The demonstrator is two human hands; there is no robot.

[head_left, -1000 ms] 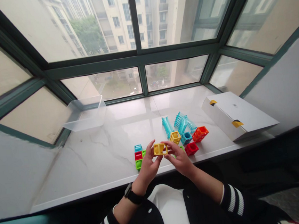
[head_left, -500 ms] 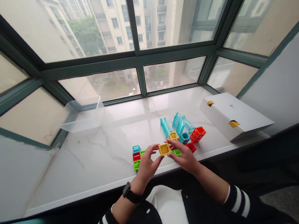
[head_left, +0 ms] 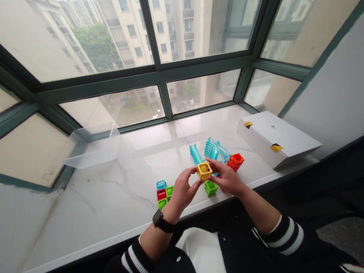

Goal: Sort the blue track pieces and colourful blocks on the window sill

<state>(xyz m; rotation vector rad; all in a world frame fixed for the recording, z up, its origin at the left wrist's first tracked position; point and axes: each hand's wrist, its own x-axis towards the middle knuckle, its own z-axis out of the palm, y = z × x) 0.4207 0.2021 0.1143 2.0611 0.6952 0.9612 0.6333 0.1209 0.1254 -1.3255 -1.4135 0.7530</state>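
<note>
A yellow cube block (head_left: 204,171) with an open, hollow face is pinched between the fingertips of my left hand (head_left: 186,190) and my right hand (head_left: 229,180). Just below it a green cube block (head_left: 210,188) stands on the white sill. To the left of my left hand are joined blocks: a blue one (head_left: 161,184), a red one (head_left: 160,194) and green ones (head_left: 163,203). An orange-red block (head_left: 235,162) stands beyond my right hand, which partly hides another red block. The second yellow block seen earlier is hidden.
Behind my hands lie clear blue track pieces, a straight one (head_left: 196,154) and curved ones (head_left: 212,148). A clear plastic bin (head_left: 98,154) stands at the back left. A white box (head_left: 280,138) with yellow-black tabs sits at the right. Window frames (head_left: 166,99) bound the sill.
Both hands have moved the yellow block slightly up and right, turning it so more sides show. The green block below has come into fuller view. The camera view has shifted a little.
</note>
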